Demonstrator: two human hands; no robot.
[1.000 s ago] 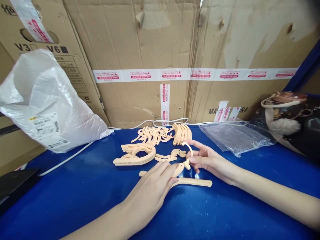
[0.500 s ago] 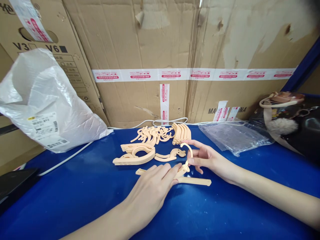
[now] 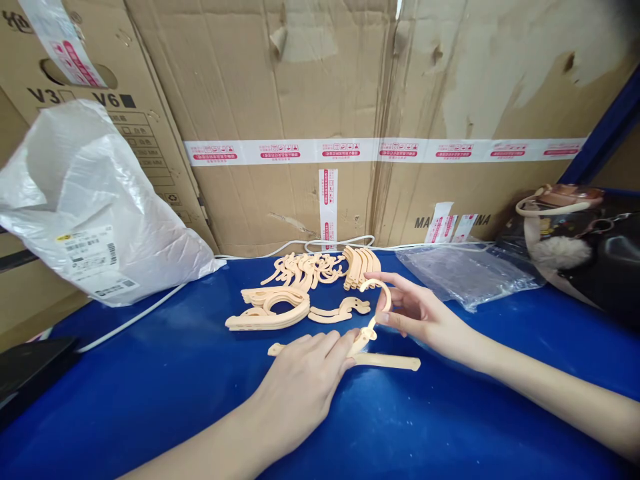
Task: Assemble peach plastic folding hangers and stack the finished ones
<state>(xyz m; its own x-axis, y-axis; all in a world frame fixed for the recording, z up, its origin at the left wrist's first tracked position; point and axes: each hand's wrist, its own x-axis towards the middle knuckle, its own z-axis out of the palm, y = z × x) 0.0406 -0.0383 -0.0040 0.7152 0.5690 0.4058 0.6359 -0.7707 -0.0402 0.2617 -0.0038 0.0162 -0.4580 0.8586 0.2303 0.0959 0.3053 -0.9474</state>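
My left hand (image 3: 307,377) is closed over the middle of a cream plastic folding clothes hanger (image 3: 387,361), whose arms stick out on both sides. A curved hanger hook (image 3: 384,291) stands at the hanger's centre, its foot touching the body. My right hand (image 3: 417,310) pinches this hook between thumb and fingers. Just beyond lie two loose curved hanger parts (image 3: 333,315). To their left is a stack of folded hangers (image 3: 270,317). My left fingers hide much of the hanger's middle.
Behind are a pile of loose hooks and parts (image 3: 305,269) and a row of hanger arms (image 3: 361,265). A clear plastic bag (image 3: 470,270) lies right, near a dark bag (image 3: 610,267). A white parcel bag (image 3: 100,213) stands left. Cardboard boxes (image 3: 280,207) wall off the back.
My right hand has turned the hook slightly, so its curve now shows wider. My left hand keeps its hold on the hanger, which has shifted a little left.
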